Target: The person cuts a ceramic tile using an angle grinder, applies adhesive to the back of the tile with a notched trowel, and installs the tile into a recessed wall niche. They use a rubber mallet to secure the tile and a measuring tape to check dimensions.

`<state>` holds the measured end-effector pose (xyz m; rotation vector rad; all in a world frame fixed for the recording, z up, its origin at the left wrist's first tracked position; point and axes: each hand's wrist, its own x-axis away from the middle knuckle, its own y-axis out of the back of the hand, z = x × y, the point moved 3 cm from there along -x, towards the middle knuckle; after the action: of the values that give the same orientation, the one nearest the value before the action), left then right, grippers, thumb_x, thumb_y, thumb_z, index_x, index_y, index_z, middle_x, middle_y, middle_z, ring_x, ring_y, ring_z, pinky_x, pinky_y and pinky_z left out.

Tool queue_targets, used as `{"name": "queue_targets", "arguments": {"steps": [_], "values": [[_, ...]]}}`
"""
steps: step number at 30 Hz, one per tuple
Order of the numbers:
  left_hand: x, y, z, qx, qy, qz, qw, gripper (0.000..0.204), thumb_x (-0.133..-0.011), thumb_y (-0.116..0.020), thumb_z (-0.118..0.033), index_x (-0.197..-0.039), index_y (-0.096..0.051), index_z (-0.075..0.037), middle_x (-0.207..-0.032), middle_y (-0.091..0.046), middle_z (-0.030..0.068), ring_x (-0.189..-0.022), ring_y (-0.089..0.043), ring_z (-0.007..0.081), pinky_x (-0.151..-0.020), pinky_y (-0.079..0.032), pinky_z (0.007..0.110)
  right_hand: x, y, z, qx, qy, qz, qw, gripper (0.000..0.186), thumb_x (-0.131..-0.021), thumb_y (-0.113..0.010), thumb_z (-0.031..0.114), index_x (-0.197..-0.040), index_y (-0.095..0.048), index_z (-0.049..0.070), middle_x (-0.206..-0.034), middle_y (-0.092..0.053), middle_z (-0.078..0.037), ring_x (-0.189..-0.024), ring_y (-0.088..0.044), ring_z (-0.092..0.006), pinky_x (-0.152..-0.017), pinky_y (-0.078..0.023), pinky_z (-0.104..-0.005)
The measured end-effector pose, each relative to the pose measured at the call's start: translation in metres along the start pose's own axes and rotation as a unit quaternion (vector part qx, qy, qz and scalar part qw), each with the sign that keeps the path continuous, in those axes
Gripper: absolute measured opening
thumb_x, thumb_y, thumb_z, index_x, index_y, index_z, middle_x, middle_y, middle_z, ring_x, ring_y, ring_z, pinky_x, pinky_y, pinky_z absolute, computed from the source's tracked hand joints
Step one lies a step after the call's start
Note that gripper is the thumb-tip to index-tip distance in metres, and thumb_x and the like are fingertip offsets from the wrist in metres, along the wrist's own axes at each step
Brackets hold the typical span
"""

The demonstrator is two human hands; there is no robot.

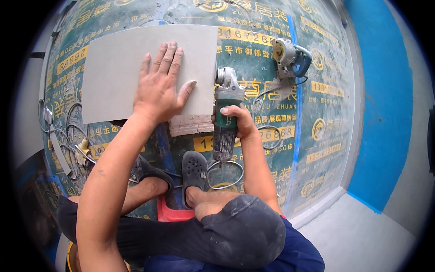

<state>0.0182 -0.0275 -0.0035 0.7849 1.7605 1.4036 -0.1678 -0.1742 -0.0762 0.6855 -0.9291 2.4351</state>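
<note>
A pale grey tile lies over wooden pieces. My left hand is spread flat on the tile, fingers extended and pointing away from me. My right hand is wrapped round the green-bodied angle grinder, whose metal head sits at the tile's right edge. Whether a disc touches the tile I cannot tell.
The floor is covered in printed green protective sheeting. A handheld saw lies at upper right. Cables and a power strip lie at left. A red stool is beneath me; my clog-shod feet are ahead of it.
</note>
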Motion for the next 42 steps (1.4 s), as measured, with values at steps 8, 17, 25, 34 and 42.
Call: {"name": "queue_targets", "arguments": {"steps": [8, 17, 25, 34, 42], "values": [[-0.001, 0.002, 0.000, 0.017, -0.001, 0.005, 1.000, 0.074, -0.095, -0.053, -0.045, -0.152, -0.032, -0.003, -0.160, -0.029, 0.0158, -0.150, -0.023, 0.0319, -0.121, -0.015, 0.052, -0.023, 0.000, 0.018, 0.005, 0.001, -0.010, 1.000, 0.040, -0.070, -0.069, 0.018, -0.104, -0.062, -0.002, -0.086, -0.068, -0.014, -0.072, -0.068, -0.0247, -0.067, -0.058, -0.0363], [0.000, 0.002, 0.000, 0.019, -0.002, 0.010, 1.000, 0.075, -0.096, -0.052, -0.046, -0.153, -0.030, -0.002, -0.160, -0.028, 0.0164, -0.150, -0.022, 0.0323, -0.121, -0.014, 0.052, -0.052, 0.009, 0.031, -0.011, -0.027, 0.005, 1.000, 0.040, -0.072, -0.068, 0.019, -0.103, -0.063, -0.004, -0.086, -0.068, -0.014, -0.071, -0.068, -0.0248, -0.066, -0.058, -0.0360], [0.001, 0.003, 0.001, 0.019, 0.003, 0.019, 1.000, 0.076, -0.095, -0.052, -0.046, -0.153, -0.029, -0.003, -0.160, -0.027, 0.0164, -0.151, -0.021, 0.0318, -0.121, -0.013, 0.052, -0.069, 0.006, 0.045, -0.019, -0.022, 0.008, 1.000, 0.037, -0.073, -0.069, 0.020, -0.100, -0.066, -0.005, -0.085, -0.069, -0.014, -0.071, -0.069, -0.0244, -0.066, -0.058, -0.0368], [0.000, 0.003, -0.001, 0.026, 0.005, 0.012, 1.000, 0.075, -0.095, -0.053, -0.045, -0.153, -0.030, -0.002, -0.160, -0.028, 0.0163, -0.150, -0.022, 0.0318, -0.121, -0.014, 0.052, -0.064, 0.005, 0.044, -0.027, -0.026, 0.007, 0.999, 0.036, -0.074, -0.069, 0.021, -0.099, -0.067, -0.005, -0.084, -0.070, -0.015, -0.071, -0.069, -0.0245, -0.066, -0.059, -0.0362], [0.000, 0.002, 0.000, 0.022, 0.000, -0.004, 1.000, 0.073, -0.095, -0.054, -0.043, -0.152, -0.032, -0.003, -0.159, -0.030, 0.0152, -0.149, -0.024, 0.0310, -0.121, -0.015, 0.052, -0.045, 0.006, 0.025, -0.037, -0.042, 0.022, 0.998, 0.037, -0.073, -0.069, 0.020, -0.098, -0.066, -0.006, -0.082, -0.069, -0.015, -0.070, -0.069, -0.0237, -0.066, -0.059, -0.0349]]}}
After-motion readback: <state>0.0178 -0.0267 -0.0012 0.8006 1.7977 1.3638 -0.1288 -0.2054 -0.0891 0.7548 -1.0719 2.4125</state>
